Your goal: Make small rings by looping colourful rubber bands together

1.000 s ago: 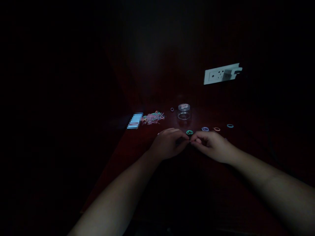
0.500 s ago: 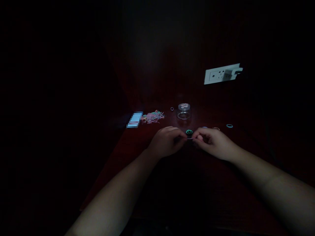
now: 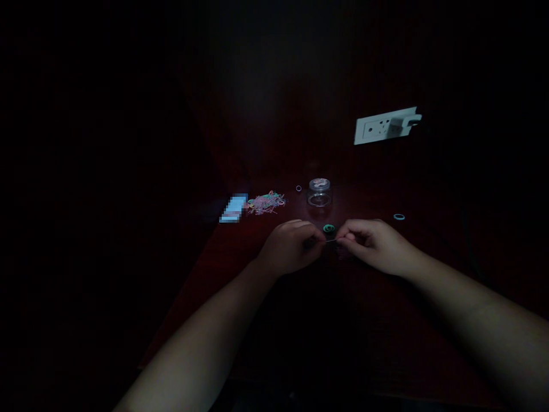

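Note:
My left hand (image 3: 294, 246) pinches one end of a thin, pale rubber band (image 3: 330, 241) between thumb and fingertips. The other end is pinched by my right hand (image 3: 371, 245), so the band spans the short gap between them. Just beyond that gap lie green rubber bands (image 3: 329, 228) on the dark red table (image 3: 240, 274). A loose pile of pink, green and purple rubber bands (image 3: 266, 203) sits farther left. Dim light hides the finer detail of the band and fingertips.
A clear lidded jar (image 3: 319, 193) stands behind my hands, with a small purple ring-shaped band (image 3: 299, 188) to its left. A lit phone (image 3: 234, 208) lies left of the pile. At right is a light-blue band (image 3: 399, 217); a wall socket (image 3: 384, 127) holds a plug.
Both hands keep their pinch on the band, and my right hand has risen slightly. The bands behind my right hand are now covered by it. The whole view has shifted a little.

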The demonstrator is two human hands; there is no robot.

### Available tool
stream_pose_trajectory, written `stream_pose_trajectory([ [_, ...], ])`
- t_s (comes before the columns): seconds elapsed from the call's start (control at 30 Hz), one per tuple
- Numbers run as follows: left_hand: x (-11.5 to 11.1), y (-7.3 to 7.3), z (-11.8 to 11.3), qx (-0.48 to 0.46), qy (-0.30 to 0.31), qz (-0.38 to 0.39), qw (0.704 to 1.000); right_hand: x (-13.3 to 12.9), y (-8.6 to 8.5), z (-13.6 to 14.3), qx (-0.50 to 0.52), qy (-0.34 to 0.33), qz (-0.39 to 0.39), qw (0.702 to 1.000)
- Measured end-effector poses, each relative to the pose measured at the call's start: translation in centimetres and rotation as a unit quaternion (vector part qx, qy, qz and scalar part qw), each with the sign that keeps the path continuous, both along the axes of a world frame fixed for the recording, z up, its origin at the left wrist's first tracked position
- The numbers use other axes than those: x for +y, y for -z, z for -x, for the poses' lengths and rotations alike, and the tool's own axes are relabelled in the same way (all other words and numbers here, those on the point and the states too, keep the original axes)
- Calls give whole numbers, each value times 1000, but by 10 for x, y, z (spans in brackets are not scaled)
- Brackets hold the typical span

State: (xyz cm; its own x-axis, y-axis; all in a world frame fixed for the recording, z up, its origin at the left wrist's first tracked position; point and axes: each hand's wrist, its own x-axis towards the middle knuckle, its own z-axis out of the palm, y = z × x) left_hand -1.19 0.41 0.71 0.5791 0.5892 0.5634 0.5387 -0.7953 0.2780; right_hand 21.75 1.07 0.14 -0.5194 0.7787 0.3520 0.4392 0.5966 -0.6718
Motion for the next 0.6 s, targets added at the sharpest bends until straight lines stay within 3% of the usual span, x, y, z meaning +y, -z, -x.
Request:
stream_pose_trajectory([
  [0.6, -1, -2, -1, -2, -3, 8, 1000, -2, 1, 0, 27, -12, 15, 999],
])
